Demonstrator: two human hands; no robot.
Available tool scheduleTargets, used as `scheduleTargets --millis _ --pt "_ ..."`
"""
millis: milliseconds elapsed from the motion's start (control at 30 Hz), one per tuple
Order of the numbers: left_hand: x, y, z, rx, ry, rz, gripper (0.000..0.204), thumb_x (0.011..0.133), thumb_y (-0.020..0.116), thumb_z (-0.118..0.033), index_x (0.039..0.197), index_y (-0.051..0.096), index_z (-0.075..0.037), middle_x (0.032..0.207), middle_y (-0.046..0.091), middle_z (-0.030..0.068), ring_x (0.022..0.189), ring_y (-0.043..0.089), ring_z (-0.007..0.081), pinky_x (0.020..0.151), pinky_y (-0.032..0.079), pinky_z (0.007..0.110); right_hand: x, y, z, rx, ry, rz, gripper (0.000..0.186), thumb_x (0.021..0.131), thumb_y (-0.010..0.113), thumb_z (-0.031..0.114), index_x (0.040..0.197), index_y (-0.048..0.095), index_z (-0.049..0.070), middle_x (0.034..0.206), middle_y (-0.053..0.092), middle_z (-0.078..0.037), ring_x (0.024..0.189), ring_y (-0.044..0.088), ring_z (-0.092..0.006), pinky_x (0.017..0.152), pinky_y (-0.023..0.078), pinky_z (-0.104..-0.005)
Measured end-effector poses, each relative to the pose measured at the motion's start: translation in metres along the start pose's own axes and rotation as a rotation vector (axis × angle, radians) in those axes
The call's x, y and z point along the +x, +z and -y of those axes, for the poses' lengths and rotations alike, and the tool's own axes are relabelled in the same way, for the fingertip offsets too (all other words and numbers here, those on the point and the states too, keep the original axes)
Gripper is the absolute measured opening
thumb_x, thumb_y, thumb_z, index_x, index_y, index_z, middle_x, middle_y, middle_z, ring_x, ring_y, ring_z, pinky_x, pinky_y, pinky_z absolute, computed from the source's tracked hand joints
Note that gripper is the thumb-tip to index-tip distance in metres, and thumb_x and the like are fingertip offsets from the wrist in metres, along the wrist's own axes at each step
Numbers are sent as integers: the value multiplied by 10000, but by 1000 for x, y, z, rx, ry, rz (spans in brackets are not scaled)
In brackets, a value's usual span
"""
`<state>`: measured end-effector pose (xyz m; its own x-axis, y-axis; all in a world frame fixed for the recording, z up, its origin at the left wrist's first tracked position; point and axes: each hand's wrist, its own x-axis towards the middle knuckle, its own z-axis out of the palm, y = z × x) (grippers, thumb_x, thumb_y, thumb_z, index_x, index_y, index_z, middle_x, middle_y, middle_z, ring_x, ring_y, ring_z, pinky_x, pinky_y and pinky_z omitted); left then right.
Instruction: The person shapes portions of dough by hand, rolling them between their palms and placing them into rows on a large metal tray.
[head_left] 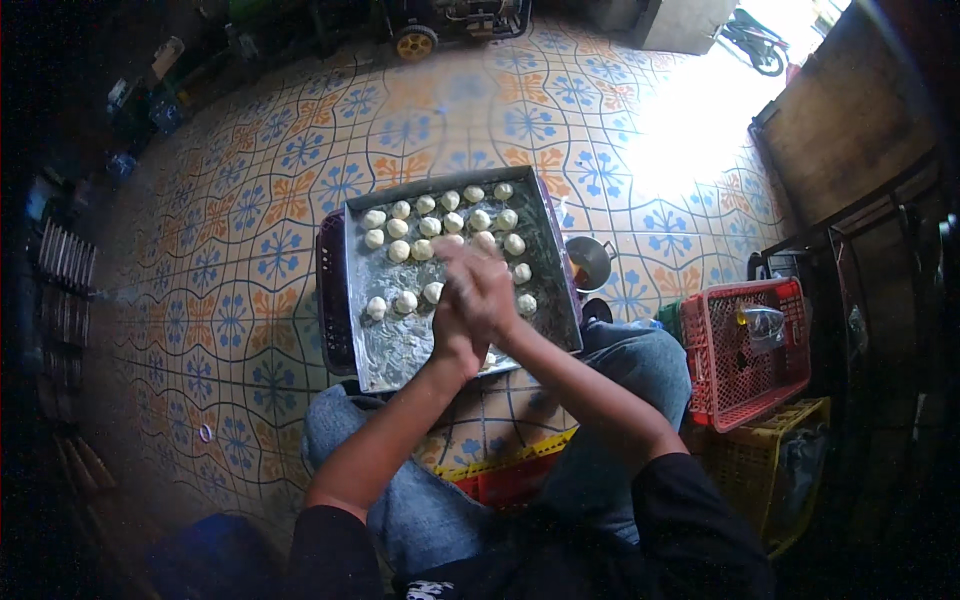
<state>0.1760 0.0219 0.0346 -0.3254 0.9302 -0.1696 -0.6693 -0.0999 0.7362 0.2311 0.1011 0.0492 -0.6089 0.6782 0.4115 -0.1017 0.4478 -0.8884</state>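
Left hand [455, 338] and right hand [488, 290] pressed together above a metal tray [378, 274] of pale dough balls [375, 308].
Fingers blurred; cannot tell whether anything is clasped between the palms. Dough balls sit in the tray in loose rows (spaced, presumably, against sticking; the white dusting [395, 352] likely helps). Purple crate [333, 300] beneath, probably raising the tray to seated reach. Pot [606, 257] just beside, right, perhaps for handiness. Wheeled machine [415, 43] well beyond.
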Motion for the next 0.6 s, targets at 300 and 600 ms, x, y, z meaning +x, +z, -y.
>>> scheduleTargets --millis 300,600 --pt "-1 11 -20 -308 -238 -354 544 1090 369 -440 1423 533 -42 1414 608 107 1307 580 248 1137 439 415 4 -15 -20 -376 -170 114 445 1032 489 394 1278 703 91 1321 703 -132 1363 564 -341 1221 242 -575" --pt "22 -26 -12 -371 -139 -197 409 1102 444 -394 1373 546 -106 1310 630 73 1183 627 188 1035 506 368 -4 3 -15 -363 -13 109 497 1070 389 353 1462 577 112 1536 538 -122 1497 402 -330 1263 121 -544"
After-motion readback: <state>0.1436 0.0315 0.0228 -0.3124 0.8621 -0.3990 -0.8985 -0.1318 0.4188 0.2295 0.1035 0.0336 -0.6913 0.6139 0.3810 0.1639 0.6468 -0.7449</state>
